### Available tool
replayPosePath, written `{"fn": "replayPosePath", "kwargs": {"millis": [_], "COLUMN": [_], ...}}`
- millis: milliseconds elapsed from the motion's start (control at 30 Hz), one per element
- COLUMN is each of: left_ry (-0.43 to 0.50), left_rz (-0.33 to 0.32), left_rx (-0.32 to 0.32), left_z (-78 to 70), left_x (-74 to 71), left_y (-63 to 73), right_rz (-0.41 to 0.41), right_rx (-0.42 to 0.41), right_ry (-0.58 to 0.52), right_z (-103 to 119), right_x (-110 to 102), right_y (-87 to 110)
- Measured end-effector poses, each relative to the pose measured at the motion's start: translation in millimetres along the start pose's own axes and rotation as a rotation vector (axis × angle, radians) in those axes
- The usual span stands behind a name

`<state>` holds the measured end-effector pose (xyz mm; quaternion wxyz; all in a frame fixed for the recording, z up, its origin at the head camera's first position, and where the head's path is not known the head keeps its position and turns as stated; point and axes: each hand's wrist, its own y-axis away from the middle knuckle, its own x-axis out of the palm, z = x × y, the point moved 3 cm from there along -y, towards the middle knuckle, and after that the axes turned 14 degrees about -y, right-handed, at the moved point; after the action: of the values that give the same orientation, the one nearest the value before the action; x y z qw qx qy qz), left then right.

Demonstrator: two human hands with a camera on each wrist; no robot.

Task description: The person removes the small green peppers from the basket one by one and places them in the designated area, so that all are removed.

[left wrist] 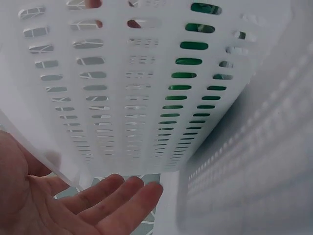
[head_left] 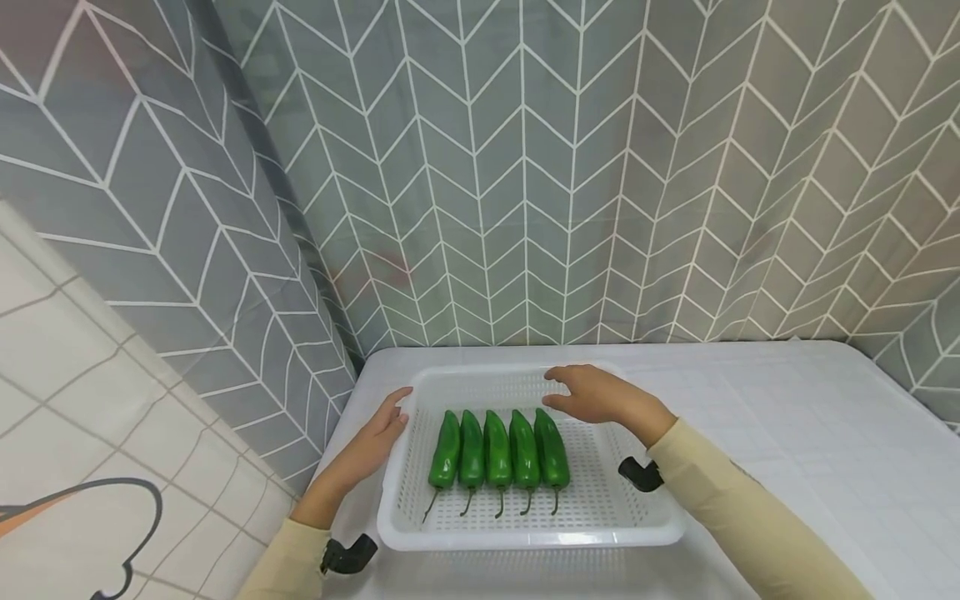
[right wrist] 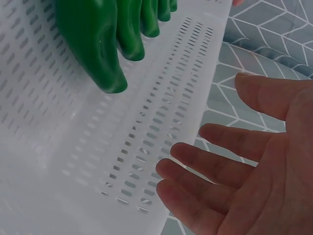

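Note:
Several green chili peppers (head_left: 498,450) lie side by side in a white perforated plastic basket (head_left: 525,540), stems toward me. My left hand (head_left: 378,433) is at the basket's outer left side, fingers extended. In the left wrist view, that hand (left wrist: 54,210) has its fingers spread beside the slotted wall (left wrist: 112,98), and its thumb is partly hidden at the rim. Over the basket's back right part, my right hand (head_left: 600,396) holds nothing. The right wrist view shows this hand (right wrist: 259,183) with loosely extended fingers by the back wall, apart from the peppers (right wrist: 98,44).
A white cloth covers the table (head_left: 787,433) under the basket. Behind it hangs a grey curtain (head_left: 525,208) with a white chevron pattern. White tiles (head_left: 97,400) are at the left. Small black devices (head_left: 349,555) are strapped to both wrists.

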<state>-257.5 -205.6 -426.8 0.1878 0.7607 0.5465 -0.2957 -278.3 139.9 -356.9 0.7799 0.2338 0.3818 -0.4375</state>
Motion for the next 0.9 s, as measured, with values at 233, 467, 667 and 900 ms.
{"fn": "replayPosePath", "kwargs": {"millis": [233, 467, 667, 900], "left_ry": [0.103, 0.175, 0.223, 0.218], "left_rz": [0.034, 0.053, 0.067, 0.07], "left_rx": [-0.022, -0.05, -0.054, -0.051], "left_z": [7.3, 7.4, 8.5, 9.6], "left_x": [2.0, 2.2, 1.8, 1.1], "left_y": [-2.8, -1.4, -1.0, -2.0], "right_rz": [0.019, 0.062, 0.109, 0.141], "right_rx": [0.013, -0.003, 0.014, 0.08], "right_ry": [0.011, 0.031, 0.045, 0.062], "right_z": [1, 0, -2, -5], "right_x": [3, 7, 13, 20], "right_y": [-5.4, -10.4, -15.9, -23.0]}}
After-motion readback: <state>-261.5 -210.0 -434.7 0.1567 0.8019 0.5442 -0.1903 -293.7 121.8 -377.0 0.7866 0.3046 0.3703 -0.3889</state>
